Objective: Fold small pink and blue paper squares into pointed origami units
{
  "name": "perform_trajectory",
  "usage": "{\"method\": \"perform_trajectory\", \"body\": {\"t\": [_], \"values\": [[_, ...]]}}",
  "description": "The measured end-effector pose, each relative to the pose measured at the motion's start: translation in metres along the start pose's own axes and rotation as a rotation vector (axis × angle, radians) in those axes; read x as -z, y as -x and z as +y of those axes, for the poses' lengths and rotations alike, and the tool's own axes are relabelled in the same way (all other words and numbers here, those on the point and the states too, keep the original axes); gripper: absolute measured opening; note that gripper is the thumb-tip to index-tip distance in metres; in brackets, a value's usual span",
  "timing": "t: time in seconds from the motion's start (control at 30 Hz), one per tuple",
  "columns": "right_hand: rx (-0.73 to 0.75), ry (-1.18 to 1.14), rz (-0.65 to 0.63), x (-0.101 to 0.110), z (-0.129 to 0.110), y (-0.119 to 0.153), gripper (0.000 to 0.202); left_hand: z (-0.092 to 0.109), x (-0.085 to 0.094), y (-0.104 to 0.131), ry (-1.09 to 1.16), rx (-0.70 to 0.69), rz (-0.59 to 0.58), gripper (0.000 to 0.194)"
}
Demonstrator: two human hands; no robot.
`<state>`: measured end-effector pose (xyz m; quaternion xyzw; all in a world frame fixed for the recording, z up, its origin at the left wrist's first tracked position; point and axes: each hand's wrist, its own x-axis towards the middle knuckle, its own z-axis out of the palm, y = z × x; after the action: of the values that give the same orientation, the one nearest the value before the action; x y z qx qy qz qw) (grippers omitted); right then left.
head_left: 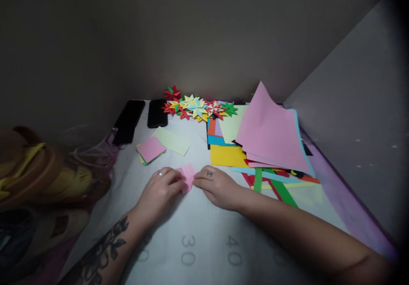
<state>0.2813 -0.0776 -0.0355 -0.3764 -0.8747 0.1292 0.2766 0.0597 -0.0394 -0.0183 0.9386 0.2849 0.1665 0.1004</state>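
Observation:
A small pink paper with a crease down it lies between my two hands, just above the table mat. My left hand pinches its left edge, fingers curled, a ring on one finger. At the right edge, my right hand grips the paper between thumb and fingertips. Beyond the left hand sits a stack of square papers, pink on top with green and yellow edges showing. A pale green paper strip lies partly under that stack.
Folded paper stars in several colours pile against the back wall. Large pink sheets lie at the right over coloured sheets and cut strips. Two dark phones rest at the back left. A yellow-brown bag stands left of the table.

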Motion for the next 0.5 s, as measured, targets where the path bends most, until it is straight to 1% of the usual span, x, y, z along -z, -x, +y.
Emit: {"method": "perform_trajectory", "body": {"t": [0.17, 0.3, 0.5], "values": [[0.009, 0.089, -0.087, 0.002, -0.001, -0.001, 0.033, -0.002, 0.002, -0.001, 0.043, 0.039, -0.076, 0.014], [0.049, 0.138, -0.136, 0.003, 0.001, 0.0, 0.028, -0.002, 0.004, -0.003, 0.139, 0.125, -0.086, 0.017], [0.073, 0.134, -0.157, 0.002, 0.003, 0.001, 0.025, 0.001, 0.004, -0.01, 0.268, 0.244, -0.085, 0.016]]}}
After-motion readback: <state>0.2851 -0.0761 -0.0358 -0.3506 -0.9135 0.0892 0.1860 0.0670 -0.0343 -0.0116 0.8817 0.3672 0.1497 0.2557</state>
